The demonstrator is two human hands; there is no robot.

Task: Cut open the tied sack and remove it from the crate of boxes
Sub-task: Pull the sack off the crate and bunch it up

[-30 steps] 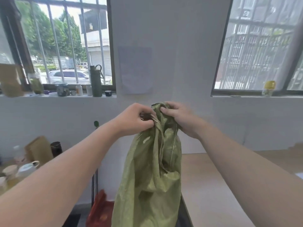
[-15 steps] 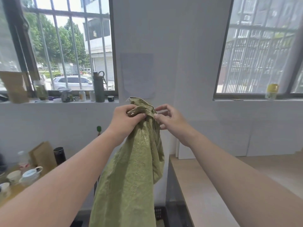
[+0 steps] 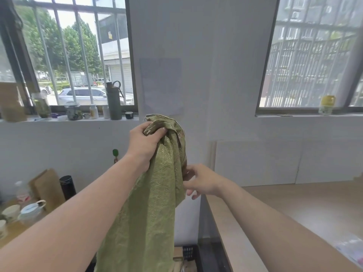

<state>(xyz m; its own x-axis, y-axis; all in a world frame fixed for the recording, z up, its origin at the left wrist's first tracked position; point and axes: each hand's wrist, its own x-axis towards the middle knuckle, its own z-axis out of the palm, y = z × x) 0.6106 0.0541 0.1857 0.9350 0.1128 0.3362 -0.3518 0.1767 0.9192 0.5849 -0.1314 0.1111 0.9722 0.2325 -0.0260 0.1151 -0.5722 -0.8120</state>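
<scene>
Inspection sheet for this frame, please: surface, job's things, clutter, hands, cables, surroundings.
Surface: wooden table at right.
Job's things: green sack held up, hanging; black crate with boxes below it.
Clutter: cups and black flask at left; jars on the left sill.
Hands: left hand grips the sack's top; right hand open at its side edge.
Cables: nothing seen.
Surroundings: white wall, barred windows.

No writing could be read: the sheet above the left hand looked blank, and the small bottles to its left were blurred.
</scene>
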